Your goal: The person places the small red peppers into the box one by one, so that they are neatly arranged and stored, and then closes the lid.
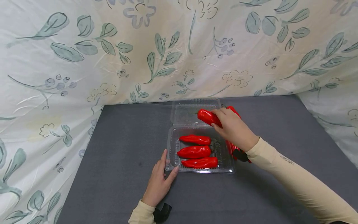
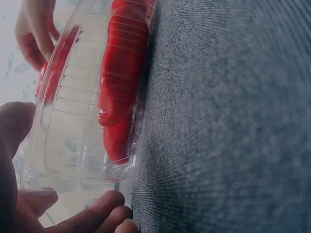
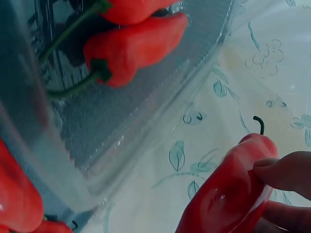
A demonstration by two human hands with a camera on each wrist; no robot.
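Observation:
My right hand (image 1: 233, 128) pinches a red pepper (image 1: 208, 117) between thumb and fingers, over the back of a clear plastic box (image 1: 201, 170). In the right wrist view that pepper (image 3: 233, 189) shows a short dark stem pointing up. Three red peppers (image 1: 194, 152) lie side by side in the box, stems to the right. My left hand (image 1: 158, 183) is at the box's front left corner, thumb and fingers spread around it. Through the box wall in the left wrist view, red peppers (image 2: 124, 68) show.
The box's transparent lid (image 1: 183, 112) lies folded back behind it. More red peppers (image 1: 232, 109) lie right of the box, partly hidden by my right hand and wrist. A dark grey cloth (image 1: 128, 149) covers the table, and a floral curtain (image 1: 112, 71) hangs behind.

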